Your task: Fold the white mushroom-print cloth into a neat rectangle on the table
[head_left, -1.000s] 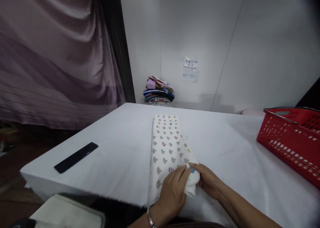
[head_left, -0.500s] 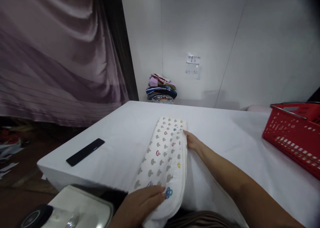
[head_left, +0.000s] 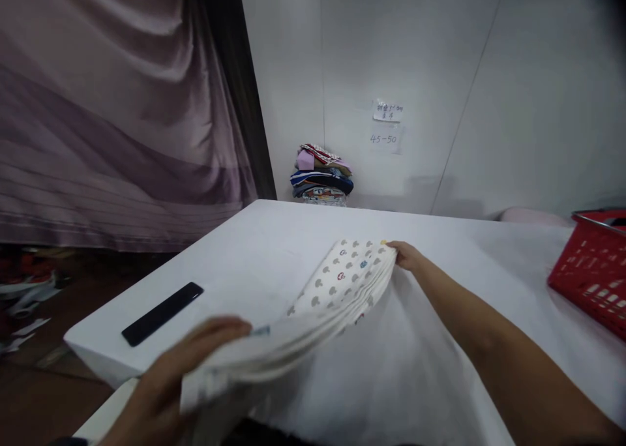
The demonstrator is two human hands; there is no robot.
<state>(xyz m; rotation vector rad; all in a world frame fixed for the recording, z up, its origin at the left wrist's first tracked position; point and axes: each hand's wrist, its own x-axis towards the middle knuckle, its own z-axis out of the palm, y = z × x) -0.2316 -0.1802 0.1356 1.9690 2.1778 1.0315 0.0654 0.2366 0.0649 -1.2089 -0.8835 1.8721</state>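
A long folded white cloth (head_left: pixel 342 283) printed with small grey, red and blue shapes lies across the white table (head_left: pixel 274 250). My left hand (head_left: pixel 171 374) grips its near end and holds it lifted off the table, blurred by motion. My right hand (head_left: pixel 405 255) reaches forward and pinches the cloth's far end against the table.
A black phone (head_left: pixel 162 313) lies near the table's left edge. A red plastic basket (head_left: pixel 594 270) stands at the right. A pile of folded coloured fabrics (head_left: pixel 321 175) sits by the white wall beyond the table. A mauve curtain (head_left: pixel 112 107) hangs at the left.
My left hand has lifted the cloth's near end and swung it to the left. My right hand stays on the far end, which has shifted slightly right.
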